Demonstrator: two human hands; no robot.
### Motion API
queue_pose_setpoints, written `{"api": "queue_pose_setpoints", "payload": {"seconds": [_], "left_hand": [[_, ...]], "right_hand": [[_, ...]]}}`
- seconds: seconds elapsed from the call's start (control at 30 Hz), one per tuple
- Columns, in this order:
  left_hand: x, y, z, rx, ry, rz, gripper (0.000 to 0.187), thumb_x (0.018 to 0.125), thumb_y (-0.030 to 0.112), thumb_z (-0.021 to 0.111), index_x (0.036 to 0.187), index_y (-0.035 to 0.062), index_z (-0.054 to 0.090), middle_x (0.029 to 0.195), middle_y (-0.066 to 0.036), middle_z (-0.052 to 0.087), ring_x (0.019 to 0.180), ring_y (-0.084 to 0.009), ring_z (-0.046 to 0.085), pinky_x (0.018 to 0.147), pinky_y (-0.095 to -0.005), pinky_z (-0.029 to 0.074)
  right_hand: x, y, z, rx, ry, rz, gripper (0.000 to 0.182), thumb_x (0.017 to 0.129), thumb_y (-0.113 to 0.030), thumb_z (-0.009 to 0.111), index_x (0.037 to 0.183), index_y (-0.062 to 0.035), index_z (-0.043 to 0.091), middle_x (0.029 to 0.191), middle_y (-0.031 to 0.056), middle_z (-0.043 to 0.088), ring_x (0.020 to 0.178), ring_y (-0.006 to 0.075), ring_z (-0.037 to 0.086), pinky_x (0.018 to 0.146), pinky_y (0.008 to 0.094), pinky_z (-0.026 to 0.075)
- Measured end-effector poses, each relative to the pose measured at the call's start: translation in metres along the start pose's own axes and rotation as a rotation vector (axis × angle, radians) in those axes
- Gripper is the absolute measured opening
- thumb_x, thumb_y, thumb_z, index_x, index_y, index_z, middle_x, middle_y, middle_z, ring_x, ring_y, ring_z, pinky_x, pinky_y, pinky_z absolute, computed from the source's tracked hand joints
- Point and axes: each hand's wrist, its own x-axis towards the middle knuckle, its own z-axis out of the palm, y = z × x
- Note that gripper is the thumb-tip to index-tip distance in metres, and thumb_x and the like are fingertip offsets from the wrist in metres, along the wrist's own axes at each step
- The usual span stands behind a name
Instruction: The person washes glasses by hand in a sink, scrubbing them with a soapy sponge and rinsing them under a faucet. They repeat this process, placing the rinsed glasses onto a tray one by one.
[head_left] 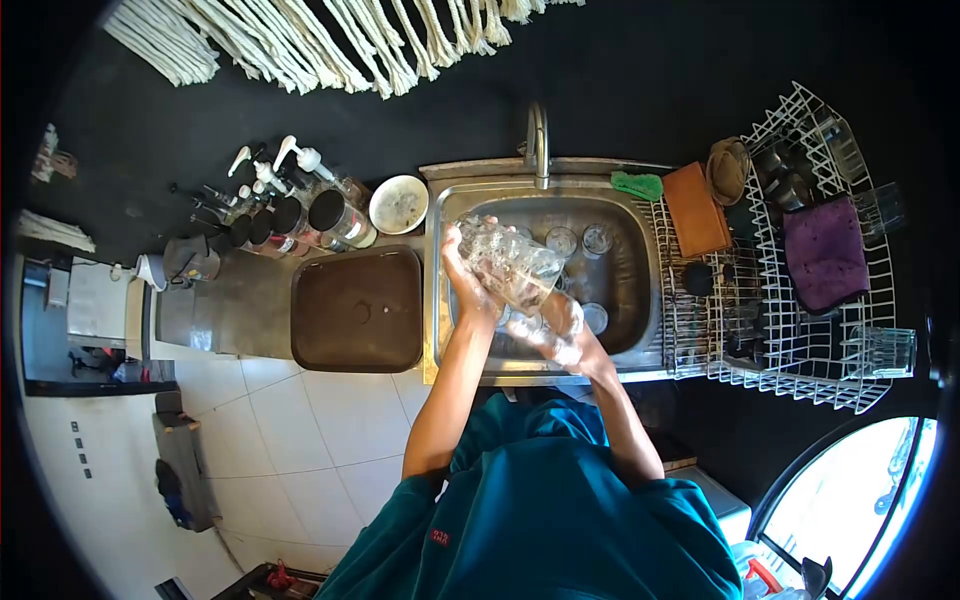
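Observation:
Over the sink [640, 300], my left hand [466, 272] is wrapped round a large clear glass [512, 266] that lies tilted and is coated in suds. White foam covers my right hand [562, 330], which is just below the lower right end of the glass; its fingers are blurred, and I cannot tell whether they grip anything. Below on the sink floor stand several small glasses [597, 240], some partly hidden by my hands. The faucet [541, 150] rises at the sink's back edge.
Left of the sink lie a brown tray [357, 310] and a white bowl [399, 205], with jars [335, 218] and pump bottles behind. To the right are a green sponge [637, 185], an orange-brown cloth [697, 210] and a white wire dish rack [800, 345] draped with a purple cloth [826, 254].

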Motion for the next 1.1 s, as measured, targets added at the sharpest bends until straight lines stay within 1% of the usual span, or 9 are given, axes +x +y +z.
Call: {"api": "queue_pose_setpoints", "payload": {"seconds": [0.13, 0.2, 0.3, 0.37, 0.53, 0.6, 0.67, 0.83, 1.1], "left_hand": [[-0.011, 0.001, -0.005, -0.019, -0.129, -0.16, 0.058, 0.081, 0.055, 0.048, 0.104, 0.002, 0.054, 0.091, -0.014, 0.06, 0.082, -0.0277, 0.06, 0.072, -0.0393, 0.051], [-0.012, -0.012, -0.004, -0.089, -0.247, 0.009, 0.057, 0.082, 0.052, 0.047, 0.113, 0.004, 0.051, 0.093, -0.014, 0.059, 0.084, -0.0288, 0.059, 0.074, -0.0396, 0.05], [-0.01, -0.016, -0.005, 0.009, -0.391, 0.079, 0.058, 0.083, 0.051, 0.05, 0.119, 0.0054, 0.048, 0.097, -0.014, 0.058, 0.088, -0.0304, 0.059, 0.076, -0.0407, 0.05], [-0.011, -0.012, -0.004, 0.08, -0.483, 0.109, 0.063, 0.082, 0.054, 0.051, 0.121, 0.0052, 0.047, 0.103, -0.015, 0.058, 0.091, -0.031, 0.059, 0.077, -0.0414, 0.05], [-0.022, -0.005, 0.013, 0.218, -0.324, 0.161, 0.073, 0.08, 0.066, 0.047, 0.12, 0.0046, 0.048, 0.111, -0.018, 0.058, 0.096, -0.031, 0.06, 0.083, -0.0428, 0.05], [-0.024, -0.001, 0.02, 0.102, -0.177, 0.038, 0.072, 0.082, 0.065, 0.044, 0.118, 0.0037, 0.049, 0.11, -0.017, 0.059, 0.093, -0.0297, 0.061, 0.081, -0.0415, 0.051], [-0.018, 0.0, 0.018, 0.116, -0.184, -0.001, 0.067, 0.084, 0.062, 0.044, 0.115, 0.0028, 0.049, 0.105, -0.015, 0.06, 0.089, -0.0295, 0.061, 0.077, -0.0423, 0.052], [-0.021, -0.005, 0.017, -0.026, -0.185, 0.025, 0.06, 0.081, 0.06, 0.048, 0.103, 0.0046, 0.052, 0.094, -0.015, 0.059, 0.082, -0.0334, 0.06, 0.069, -0.0441, 0.052], [-0.028, 0.002, 0.017, 0.019, -0.33, 0.128, 0.07, 0.082, 0.062, 0.046, 0.118, 0.002, 0.046, 0.102, -0.017, 0.058, 0.089, -0.0311, 0.06, 0.078, -0.0413, 0.05]], "right_hand": [[0.013, 0.01, -0.012, 0.368, -0.048, 0.324, 0.071, 0.07, -0.017, 0.076, 0.129, 0.0009, 0.041, 0.122, 0.0097, 0.052, 0.115, 0.0183, 0.046, 0.099, 0.0352, 0.037], [0.012, 0.015, -0.004, 0.767, 0.039, 0.25, 0.068, 0.068, -0.018, 0.073, 0.127, 0.0003, 0.045, 0.121, 0.0086, 0.053, 0.107, 0.0178, 0.052, 0.089, 0.029, 0.044], [0.011, 0.06, -0.015, 0.672, -0.044, -0.102, 0.056, 0.079, -0.023, 0.066, 0.127, -0.006, 0.045, 0.123, 0.0094, 0.052, 0.112, 0.0231, 0.05, 0.095, 0.0371, 0.041], [0.008, 0.062, -0.011, 0.971, 0.131, 0.23, 0.055, 0.077, -0.024, 0.068, 0.125, -0.0054, 0.047, 0.125, 0.0093, 0.051, 0.116, 0.0243, 0.049, 0.1, 0.0397, 0.038], [0.018, 0.038, 0.013, 0.908, 0.221, 0.004, 0.05, 0.075, -0.023, 0.073, 0.116, -0.0025, 0.052, 0.119, 0.0094, 0.055, 0.11, 0.0208, 0.052, 0.096, 0.0362, 0.042], [0.024, 0.028, 0.016, 0.159, 0.331, -0.038, 0.061, 0.073, -0.03, 0.076, 0.118, 0.0003, 0.05, 0.122, 0.0089, 0.053, 0.107, 0.0208, 0.054, 0.093, 0.0363, 0.044], [0.019, 0.031, 0.01, 0.064, 0.204, 0.04, 0.058, 0.075, -0.03, 0.073, 0.119, -0.0004, 0.05, 0.12, 0.0097, 0.054, 0.109, 0.0172, 0.053, 0.096, 0.0324, 0.041], [0.027, 0.013, 0.007, 0.887, 0.189, 0.222, 0.052, 0.078, -0.032, 0.058, 0.12, -0.0019, 0.053, 0.117, 0.0115, 0.056, 0.109, 0.0236, 0.052, 0.096, 0.0355, 0.04], [0.012, 0.051, 0.01, 0.668, 0.214, 0.159, 0.061, 0.079, -0.044, 0.067, 0.118, 0.0001, 0.051, 0.122, 0.0125, 0.052, 0.116, 0.0238, 0.048, 0.103, 0.0373, 0.033]]}}
